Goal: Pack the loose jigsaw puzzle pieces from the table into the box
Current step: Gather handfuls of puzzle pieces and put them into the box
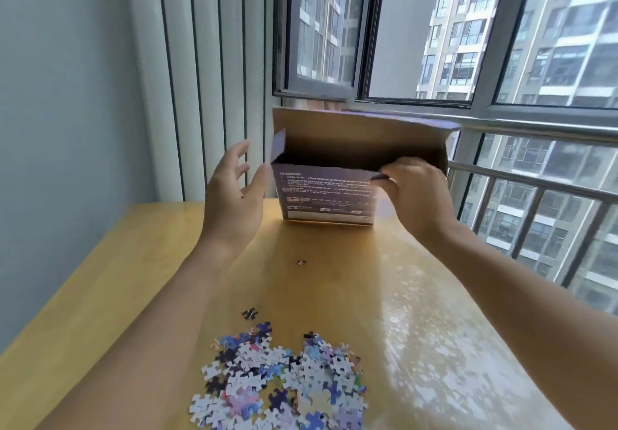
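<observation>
Purple cardboard box [329, 195] upright at far end of glossy wood bench [418, 312], brown lid flap raised. Right hand [414, 192] pinches box's front top edge; left hand [234, 192] spread wide, just beside left wall. Knobbly puzzle pieces [281, 383] heaped near front edge, bare wood between.

The pile of pieces [281, 386] is cut off by the bottom edge at 6 o'clock. The print on the box [329, 195] is too blurred to be read. The box's right end is hidden behind the right hand [416, 195].
</observation>
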